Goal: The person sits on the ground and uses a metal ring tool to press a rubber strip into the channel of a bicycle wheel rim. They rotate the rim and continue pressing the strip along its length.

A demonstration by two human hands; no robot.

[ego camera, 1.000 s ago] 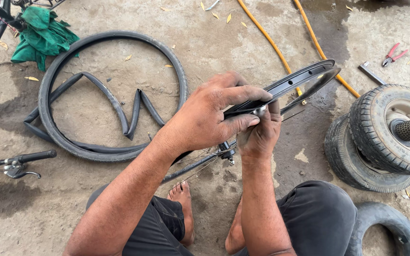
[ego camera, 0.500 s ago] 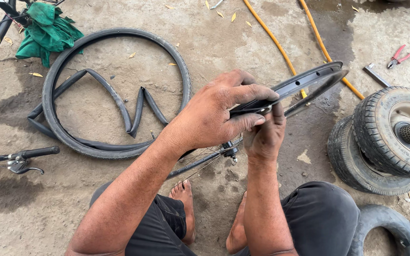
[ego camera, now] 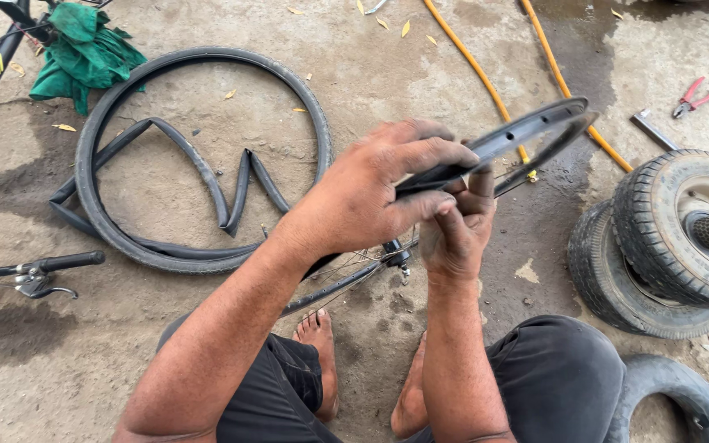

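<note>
A black bicycle wheel rim (ego camera: 535, 131) stands on edge between my knees, its hub and spokes (ego camera: 391, 253) low in front of my feet. My left hand (ego camera: 371, 193) wraps over the top of the rim and grips it. My right hand (ego camera: 457, 230) pinches the rim's edge from below, fingers pressed against a black strip lying in the rim channel. A black bicycle tyre (ego camera: 198, 156) lies flat on the ground at the left, with a limp inner tube (ego camera: 207, 176) folded inside it.
Two small knobbly wheels (ego camera: 674, 238) are stacked at the right, another tyre (ego camera: 674, 394) by my right knee. Orange hoses (ego camera: 486, 82) cross the concrete. Red pliers (ego camera: 693, 97) and a metal tool (ego camera: 652, 130) lie far right. A green cloth (ego camera: 84, 53) and bicycle handlebar (ego camera: 34, 267) sit left.
My hands and the rim stay in nearly the same place; the right fingers have shifted slightly along the rim's edge. The view has drifted a little.
</note>
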